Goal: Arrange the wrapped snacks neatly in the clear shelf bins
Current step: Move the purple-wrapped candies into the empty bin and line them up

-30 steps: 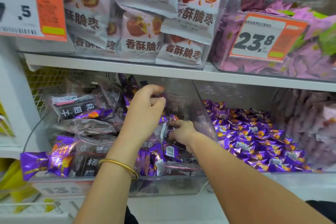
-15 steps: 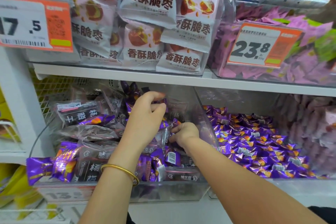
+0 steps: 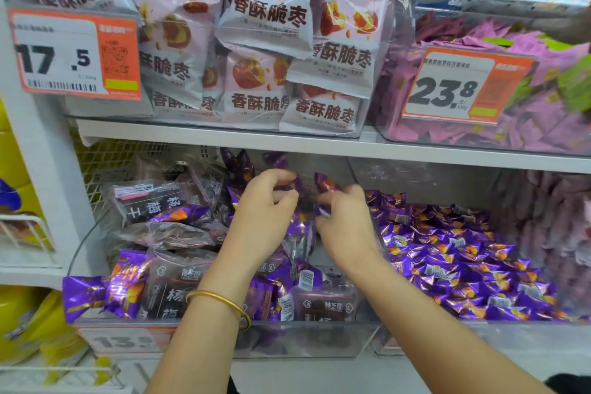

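Note:
Both hands reach into the clear left bin on the lower shelf. It holds dark plum packets mixed with purple wrapped candies. My left hand, with a gold bangle on its wrist, is curled over the heap and seems to pinch a purple candy at its blurred fingertips. My right hand is raised beside it, and its fingers pinch a purple candy. The clear right bin is filled with the same purple candies.
The shelf board hangs close above the hands. On it stand a bin of pink-and-white jujube bags and a bin of pink sachets, each with an orange price tag. Yellow packs sit at the left.
My right hand has lifted from low in the left bin to level with my left hand, bringing a purple candy up. The left hand has stayed in about the same place.

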### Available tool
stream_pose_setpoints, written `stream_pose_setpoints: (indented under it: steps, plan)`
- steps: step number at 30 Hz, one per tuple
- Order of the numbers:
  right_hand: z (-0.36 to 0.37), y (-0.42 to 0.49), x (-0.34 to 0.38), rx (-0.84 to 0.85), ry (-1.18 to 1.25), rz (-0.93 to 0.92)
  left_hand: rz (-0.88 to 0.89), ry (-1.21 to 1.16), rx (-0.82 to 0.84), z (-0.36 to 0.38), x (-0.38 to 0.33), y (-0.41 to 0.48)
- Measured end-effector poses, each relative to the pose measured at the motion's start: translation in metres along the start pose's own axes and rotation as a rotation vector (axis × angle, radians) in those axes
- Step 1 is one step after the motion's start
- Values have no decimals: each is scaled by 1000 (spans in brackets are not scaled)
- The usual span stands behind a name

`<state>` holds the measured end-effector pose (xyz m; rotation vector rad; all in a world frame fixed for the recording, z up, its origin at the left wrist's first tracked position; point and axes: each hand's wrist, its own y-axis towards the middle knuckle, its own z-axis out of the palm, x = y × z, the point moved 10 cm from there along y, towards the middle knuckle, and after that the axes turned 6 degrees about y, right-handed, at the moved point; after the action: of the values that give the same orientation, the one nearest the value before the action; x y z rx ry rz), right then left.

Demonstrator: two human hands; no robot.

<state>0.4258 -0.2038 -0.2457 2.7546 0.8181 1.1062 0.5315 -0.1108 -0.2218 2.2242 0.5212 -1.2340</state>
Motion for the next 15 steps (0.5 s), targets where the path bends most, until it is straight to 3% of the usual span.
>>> stream_pose_setpoints:
  steps: [3, 7, 10, 15]
  plan:
    - [-29, -3, 22, 9, 163, -43, 0, 17, 2, 1, -1, 0]
    - [-35, -20, 10, 213, 749, 119, -5, -29, 39, 5, -1, -2]
    - [-40, -30, -2, 293, 908, 165, -41, -78, 116, 17, 0, -4]
    - [-42, -42, -6, 448, 1049, 214, -85, -465, 285, 45, -18, -16]
